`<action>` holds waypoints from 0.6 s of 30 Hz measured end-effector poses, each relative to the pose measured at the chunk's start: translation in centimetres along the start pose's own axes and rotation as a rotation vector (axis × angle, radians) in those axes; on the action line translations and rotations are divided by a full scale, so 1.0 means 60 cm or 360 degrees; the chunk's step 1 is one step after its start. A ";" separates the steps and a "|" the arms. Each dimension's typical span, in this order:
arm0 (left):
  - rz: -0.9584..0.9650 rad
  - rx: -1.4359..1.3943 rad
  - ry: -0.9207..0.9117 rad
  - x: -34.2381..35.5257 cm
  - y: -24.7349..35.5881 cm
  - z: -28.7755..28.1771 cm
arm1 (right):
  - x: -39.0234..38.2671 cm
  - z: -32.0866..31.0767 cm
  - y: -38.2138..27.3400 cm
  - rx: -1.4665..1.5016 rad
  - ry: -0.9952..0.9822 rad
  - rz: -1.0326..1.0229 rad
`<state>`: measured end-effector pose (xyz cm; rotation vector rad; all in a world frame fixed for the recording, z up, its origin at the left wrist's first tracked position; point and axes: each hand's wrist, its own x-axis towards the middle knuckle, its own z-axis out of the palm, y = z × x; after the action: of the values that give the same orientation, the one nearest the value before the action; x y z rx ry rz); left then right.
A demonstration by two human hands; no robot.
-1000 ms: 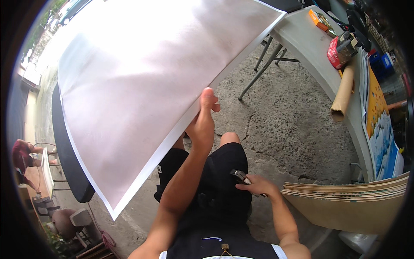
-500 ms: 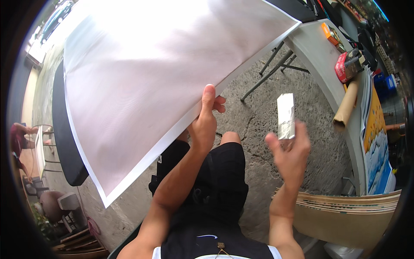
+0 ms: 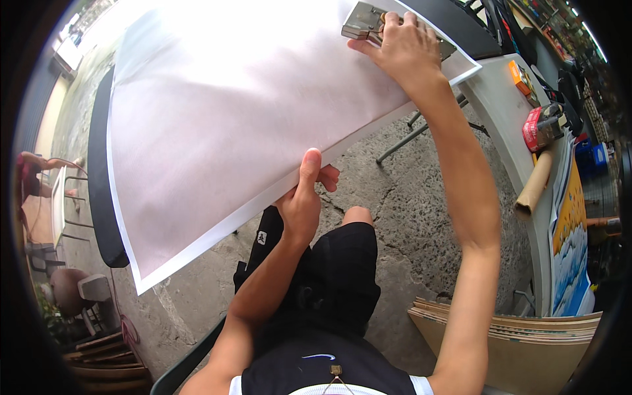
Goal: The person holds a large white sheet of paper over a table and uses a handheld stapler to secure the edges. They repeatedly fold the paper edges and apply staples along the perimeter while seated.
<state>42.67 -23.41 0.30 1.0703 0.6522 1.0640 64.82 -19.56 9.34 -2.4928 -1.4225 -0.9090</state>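
Note:
A large pale sheet [image 3: 250, 138] with a white border stretches out in front of me, its far part washed out by glare. My left hand [image 3: 304, 197] grips the sheet's near edge, thumb on top and fingers underneath. Near the far right corner, my right hand [image 3: 408, 49] is closed over a shiny silver block [image 3: 359, 24] that rests on or just above the sheet. Part of the block is covered by my fingers, so its exact kind cannot be made out.
At right, a grey table [image 3: 490, 89] carries an orange box [image 3: 520, 78], a red-labelled container [image 3: 534, 128], a cardboard tube [image 3: 533, 185] and a colourful print [image 3: 573, 243]. Stacked boards [image 3: 513, 349] stand at lower right. A black padded edge [image 3: 102, 178] lies left; another person [image 3: 36, 174] is beyond.
My right hand has carried the silver block from above the floor at right up and forward to the sheet's far right. The sheet has turned slightly; my left hand keeps its grip.

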 end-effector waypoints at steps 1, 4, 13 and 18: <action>-0.0007 -0.0027 -0.0006 0.000 0.002 -0.002 | 0.006 0.004 -0.008 0.0008 -0.0117 0.0003; -0.0138 -0.0104 -0.0230 -0.020 0.003 -0.021 | 0.014 0.013 -0.021 0.0048 -0.0280 -0.0026; 0.0149 -0.0742 -0.1792 -0.128 0.160 0.048 | 0.010 -0.008 -0.050 0.0393 -0.0482 -0.0012; 0.0680 -0.1148 -0.1876 -0.203 0.207 0.137 | 0.011 0.003 -0.019 0.0216 -0.0247 -0.0051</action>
<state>40.42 -36.54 14.19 0.9802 -0.8778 0.7199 64.21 -18.37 9.33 -2.4922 -1.5184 -0.6131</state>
